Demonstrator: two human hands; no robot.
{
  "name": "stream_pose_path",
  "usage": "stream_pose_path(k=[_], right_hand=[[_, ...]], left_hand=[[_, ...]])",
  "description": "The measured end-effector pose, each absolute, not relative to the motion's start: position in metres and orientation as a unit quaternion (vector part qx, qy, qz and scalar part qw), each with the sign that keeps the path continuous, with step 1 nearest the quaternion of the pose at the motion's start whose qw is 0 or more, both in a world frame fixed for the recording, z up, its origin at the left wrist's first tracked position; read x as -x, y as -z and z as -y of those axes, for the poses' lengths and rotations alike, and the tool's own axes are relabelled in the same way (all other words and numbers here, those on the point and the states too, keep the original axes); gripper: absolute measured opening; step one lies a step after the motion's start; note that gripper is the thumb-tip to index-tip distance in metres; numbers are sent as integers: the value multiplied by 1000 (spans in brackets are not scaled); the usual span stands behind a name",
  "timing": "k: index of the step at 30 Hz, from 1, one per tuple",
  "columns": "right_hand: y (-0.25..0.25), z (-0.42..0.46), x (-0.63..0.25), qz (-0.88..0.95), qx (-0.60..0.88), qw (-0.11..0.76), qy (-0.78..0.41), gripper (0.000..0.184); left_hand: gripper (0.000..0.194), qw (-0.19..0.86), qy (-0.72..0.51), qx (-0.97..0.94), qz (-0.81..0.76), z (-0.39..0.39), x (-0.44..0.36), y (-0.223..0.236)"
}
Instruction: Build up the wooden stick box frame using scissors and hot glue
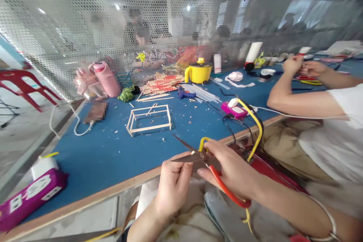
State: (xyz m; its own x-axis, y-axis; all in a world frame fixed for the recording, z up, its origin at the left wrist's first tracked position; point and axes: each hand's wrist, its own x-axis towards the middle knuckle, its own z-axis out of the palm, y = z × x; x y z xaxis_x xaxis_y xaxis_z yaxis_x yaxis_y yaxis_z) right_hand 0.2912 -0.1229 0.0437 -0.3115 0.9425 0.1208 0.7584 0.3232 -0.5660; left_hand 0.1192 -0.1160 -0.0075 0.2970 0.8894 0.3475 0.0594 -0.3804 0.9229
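By the worktop (99, 159): right hand (231, 166), fingers gripping spread scissors (202, 155); left hand (173, 185), fingers pinched, apparently steadying pale stick (193, 152).

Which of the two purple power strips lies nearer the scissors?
The strip right of the blue glue gun; the other one lies at the left end of the table.

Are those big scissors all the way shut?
No, the scissors in the right hand have their two blades spread apart.
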Motion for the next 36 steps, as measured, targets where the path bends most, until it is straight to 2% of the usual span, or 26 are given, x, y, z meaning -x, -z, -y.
stream_pose_path(k=[6,16,24,29,32,33,36], right_hand=[[-29,113,-291,811,502,195,-229,15],[-12,109,-305,782,526,168,-288,12],[-14,113,-305,776,548,161,-267,7],[-13,113,-301,784,547,154,-249,14],[-11,105,-302,774,565,153,-242,8],[-12,100,-304,764,582,161,-229,9],[-24,74,-316,735,638,166,-158,29]], left_hand=[[36,423,-479,-672,-375,117,-116,12],[37,439,-441,-654,-430,110,-117,9],[36,445,-442,-651,-429,112,-119,23],[32,444,-419,-677,-411,115,-123,19],[32,448,-414,-670,-423,114,-125,15],[34,447,-410,-668,-431,114,-125,14],[34,426,-388,-689,-439,115,-117,4]])
